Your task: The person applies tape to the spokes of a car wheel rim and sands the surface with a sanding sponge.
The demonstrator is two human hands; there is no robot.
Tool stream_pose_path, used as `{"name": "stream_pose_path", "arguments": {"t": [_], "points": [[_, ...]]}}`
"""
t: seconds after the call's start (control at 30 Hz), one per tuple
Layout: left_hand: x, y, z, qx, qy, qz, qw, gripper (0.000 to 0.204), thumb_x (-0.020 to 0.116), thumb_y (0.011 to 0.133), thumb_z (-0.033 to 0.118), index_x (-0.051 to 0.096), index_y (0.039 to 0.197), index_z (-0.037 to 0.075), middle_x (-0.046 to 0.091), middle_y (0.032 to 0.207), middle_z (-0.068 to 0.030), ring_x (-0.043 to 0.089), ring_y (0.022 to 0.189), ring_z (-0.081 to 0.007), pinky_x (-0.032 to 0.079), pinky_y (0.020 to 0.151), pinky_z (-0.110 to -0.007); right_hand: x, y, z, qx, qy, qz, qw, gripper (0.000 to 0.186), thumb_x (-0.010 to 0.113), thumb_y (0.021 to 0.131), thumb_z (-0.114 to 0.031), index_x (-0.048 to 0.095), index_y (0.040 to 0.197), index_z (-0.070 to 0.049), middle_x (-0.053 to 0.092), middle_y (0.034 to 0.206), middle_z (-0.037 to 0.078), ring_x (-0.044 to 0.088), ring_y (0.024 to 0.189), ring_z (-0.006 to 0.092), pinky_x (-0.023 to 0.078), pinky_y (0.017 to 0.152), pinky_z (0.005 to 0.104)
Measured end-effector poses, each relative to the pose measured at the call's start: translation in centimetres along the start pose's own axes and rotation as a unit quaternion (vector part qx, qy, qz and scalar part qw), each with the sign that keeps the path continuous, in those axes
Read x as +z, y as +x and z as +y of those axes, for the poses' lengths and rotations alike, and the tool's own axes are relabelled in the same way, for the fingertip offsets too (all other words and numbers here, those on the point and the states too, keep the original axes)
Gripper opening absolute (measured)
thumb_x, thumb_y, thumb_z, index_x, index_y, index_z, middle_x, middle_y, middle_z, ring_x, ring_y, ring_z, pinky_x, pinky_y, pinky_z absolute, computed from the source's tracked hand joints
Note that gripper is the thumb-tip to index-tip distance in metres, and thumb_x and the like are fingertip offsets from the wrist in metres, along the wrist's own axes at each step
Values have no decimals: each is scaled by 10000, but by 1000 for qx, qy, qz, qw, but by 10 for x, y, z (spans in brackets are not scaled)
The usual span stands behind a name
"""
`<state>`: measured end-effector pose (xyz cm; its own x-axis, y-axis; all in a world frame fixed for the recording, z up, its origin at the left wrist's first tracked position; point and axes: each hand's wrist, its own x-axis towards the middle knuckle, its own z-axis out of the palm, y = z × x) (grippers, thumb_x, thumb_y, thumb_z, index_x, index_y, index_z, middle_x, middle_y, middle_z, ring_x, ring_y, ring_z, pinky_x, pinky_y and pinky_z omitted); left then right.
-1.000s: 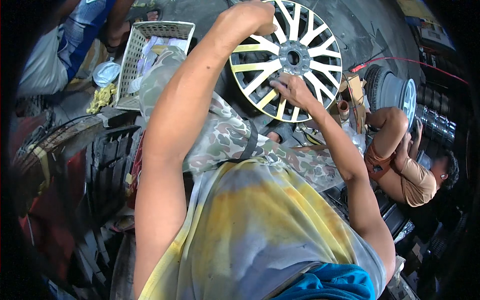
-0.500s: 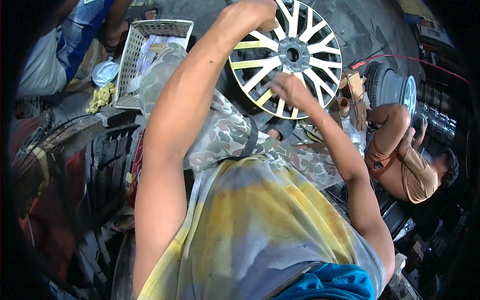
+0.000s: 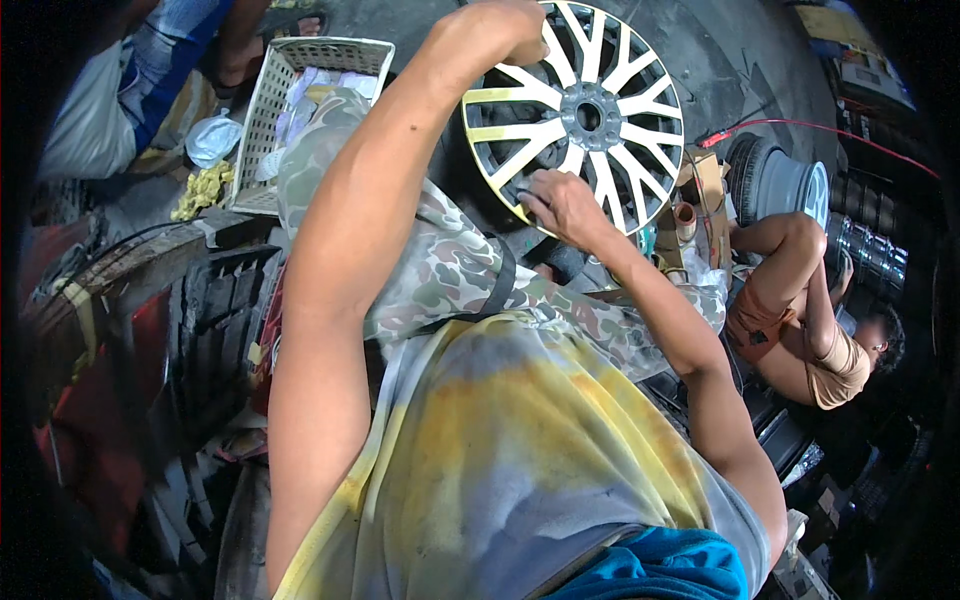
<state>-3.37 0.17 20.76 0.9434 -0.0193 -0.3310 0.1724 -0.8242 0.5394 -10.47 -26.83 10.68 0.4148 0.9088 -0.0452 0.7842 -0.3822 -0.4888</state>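
A multi-spoke alloy wheel (image 3: pixel 640 133), with white spoke faces, dark gaps and a dark hub, stands tilted in front of me. Yellow marks a few spokes and parts of its edge on the left side. My left hand (image 3: pixel 505 32) is closed on the wheel's upper left edge, its fingers partly hidden behind the rim. Down at the lower left edge, my right hand (image 3: pixel 568 208) bends its fingers against a spoke end. Something small and dark shows at those fingertips, too hidden to name.
A pale woven basket (image 3: pixel 250 130) holding papers and cloths stands left of my camouflage-clad knee. Yellow crumpled material (image 3: pixel 203 190) and a plastic bag (image 3: pixel 213 140) lie beside it. At right are a tyre on a rim (image 3: pixel 775 180), a red hose (image 3: pixel 800 123) and a crouching person (image 3: pixel 800 310).
My right hand has moved down and slightly left, from the lower spokes to the wheel's edge. My left hand keeps its place on the rim.
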Motion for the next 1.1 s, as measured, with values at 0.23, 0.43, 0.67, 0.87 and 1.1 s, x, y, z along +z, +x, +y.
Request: {"name": "stream_pose_path", "arguments": {"t": [0.23, 0.43, 0.67, 0.87, 1.1], "points": [[8, 8, -6, 49, 35, 18, 998, 323, 676, 921, 286, 759, 1109, 37, 736, 1106, -229, 702, 1088, -375, 565, 914, -468, -13, 0, 32, 57, -53, 41, 996, 204, 704, 915, -189, 698, 823, -7, 655, 832, 183, 659, 792, 396, 521, 727, 474], [3, 2, -3, 23, 6, 38, 999, 353, 672, 922, 321, 759, 1103, 31, 729, 1112, -240, 702, 1079, -384, 564, 909, -473, -29, 2, 41, 88, -145, 7, 986, 165, 701, 915, -171, 688, 838, -25, 643, 866, 142, 639, 875, 360, 476, 779, 490], [4, -2, -8, 22, -21, 56, 998, 326, 654, 891, 268, 759, 1075, 20, 727, 1098, -250, 706, 1059, -396, 567, 890, -490, -18, -5, 34, 56, -51, 22, 997, 132, 686, 913, -141, 695, 862, -19, 626, 850, 144, 633, 850, 360, 483, 758, 460], [-3, -8, -2, 21, -32, 21, 999, 328, 655, 894, 259, 753, 1081, 8, 724, 1093, -257, 712, 1052, -389, 573, 884, -488, 5, -16, -5, 23, -46, 41, 998, 117, 681, 912, -134, 686, 846, -38, 610, 858, 142, 627, 848, 352, 471, 751, 459], [2, 5, -2, 53, 21, 39, 998, 355, 659, 901, 296, 760, 1083, 9, 731, 1091, -252, 709, 1069, -384, 564, 920, -474, 11, -21, 32, 62, -73, 77, 992, 101, 696, 887, -106, 717, 947, -27, 611, 839, 150, 612, 833, 356, 474, 751, 448]]}}
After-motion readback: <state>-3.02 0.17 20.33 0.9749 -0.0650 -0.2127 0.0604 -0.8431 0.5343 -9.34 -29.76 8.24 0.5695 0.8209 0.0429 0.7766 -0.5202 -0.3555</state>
